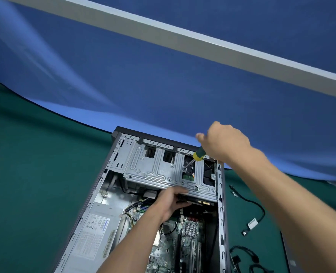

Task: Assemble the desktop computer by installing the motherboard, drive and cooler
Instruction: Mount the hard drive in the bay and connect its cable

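Desktop case (112, 174) lies on its side, open face up, on the green mat (35, 164) covering the bench; its top end points at the far edge where the blue backdrop (163, 85) begins, near end runs out of view at the bottom. Dark outer shell, bare grey metal inside.

Contents, left to right:
- power supply (98, 231), grey box with white label, along the left wall, near half
- motherboard (185, 239) on the floor of the case, green PCB, black slots, small finned heatsink, thin wires crossing it
- drive cage (159, 170), stamped grey metal, spans the far end wall to wall; two cutouts on its right side show a drive (188, 175) underneath, with a strip of green board visible

Left hand (171, 200) reaches in over the motherboard, fingers hooked under the near lip of the drive cage and gripping it, thumb on top.

Right hand (224, 142) is above the cage's far right corner, wrapped round the screwdriver (197, 155), green/yellow handle. Shaft slants down-left, tip sits on a screw at the left cutout.

On the mat right of the case: black cables (255, 211), one with a white tag, more coiled near the bench's near right corner.
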{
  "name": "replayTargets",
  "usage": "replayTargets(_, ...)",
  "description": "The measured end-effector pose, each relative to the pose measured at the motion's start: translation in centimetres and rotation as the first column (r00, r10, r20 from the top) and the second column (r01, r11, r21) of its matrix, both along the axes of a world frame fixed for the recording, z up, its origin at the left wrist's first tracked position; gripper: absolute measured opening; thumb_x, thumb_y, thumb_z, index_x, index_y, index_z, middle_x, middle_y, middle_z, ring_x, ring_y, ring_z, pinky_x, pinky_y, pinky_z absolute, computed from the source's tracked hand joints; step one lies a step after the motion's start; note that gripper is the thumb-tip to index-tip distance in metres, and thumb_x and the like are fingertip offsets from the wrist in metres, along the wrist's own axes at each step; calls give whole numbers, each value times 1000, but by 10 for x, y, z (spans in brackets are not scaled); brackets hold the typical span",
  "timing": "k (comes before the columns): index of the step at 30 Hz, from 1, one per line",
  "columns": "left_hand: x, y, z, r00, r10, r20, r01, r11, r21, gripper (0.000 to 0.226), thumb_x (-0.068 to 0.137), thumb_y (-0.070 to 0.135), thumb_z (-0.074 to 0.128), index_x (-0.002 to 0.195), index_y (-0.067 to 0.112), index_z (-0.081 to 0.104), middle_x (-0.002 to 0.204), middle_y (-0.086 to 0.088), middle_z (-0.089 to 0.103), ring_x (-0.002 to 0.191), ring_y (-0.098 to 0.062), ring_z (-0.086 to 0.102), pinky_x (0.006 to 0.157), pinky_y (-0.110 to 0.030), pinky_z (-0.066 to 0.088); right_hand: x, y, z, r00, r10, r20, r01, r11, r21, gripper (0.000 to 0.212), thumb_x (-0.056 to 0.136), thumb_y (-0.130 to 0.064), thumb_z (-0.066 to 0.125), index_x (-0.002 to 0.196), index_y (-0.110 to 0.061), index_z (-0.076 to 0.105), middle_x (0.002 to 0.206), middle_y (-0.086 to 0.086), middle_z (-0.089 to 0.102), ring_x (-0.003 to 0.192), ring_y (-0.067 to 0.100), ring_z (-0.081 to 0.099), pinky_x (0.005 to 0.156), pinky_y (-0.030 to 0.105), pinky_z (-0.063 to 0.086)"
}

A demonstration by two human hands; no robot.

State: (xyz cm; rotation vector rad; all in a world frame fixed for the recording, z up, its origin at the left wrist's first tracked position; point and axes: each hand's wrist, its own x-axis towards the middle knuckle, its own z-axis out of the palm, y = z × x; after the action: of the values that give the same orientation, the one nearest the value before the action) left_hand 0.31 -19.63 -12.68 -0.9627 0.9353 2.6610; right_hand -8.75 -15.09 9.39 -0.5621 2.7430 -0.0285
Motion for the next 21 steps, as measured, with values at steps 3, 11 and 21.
replayTargets(3, 1, 0, 3, 1000, 4, -18, -4, 1000, -1, 22, 81, -9, 53, 98, 4, 60, 113, -15, 57, 103, -28, 54, 72, -40, 56, -1, -1, 1, 992, 39, 117, -36, 999, -32, 14, 93, -23, 45, 99, -14, 36, 80, 8, 60, 58, 22, 57, 58, 32, 47)
replayTargets(11, 1, -1, 4, 1000, -5, -9, 4, 1000, -15, 25, 81, -9, 53, 104, 2, 58, 121, -19, 56, 112, -31, 52, 72, -38, 56, -5, 6, -1, 998, 28, 60, -26, 999, -35, 11, 94, -22, 42, 96, -13, 38, 77, 8, 59, 58, 24, 52, 53, 29, 40)
replayTargets(21, 1, 2, 0, 1000, 14, 8, -14, 1000, -10, 26, 80, -7, 54, 104, 1, 59, 122, -19, 57, 109, -31, 55, 71, -37, 56, -6, 6, -8, 995, 19, -96, -22, 999, -30, 27, 99, -30, 37, 83, -10, 39, 79, 8, 53, 68, 29, 49, 48, 28, 29)
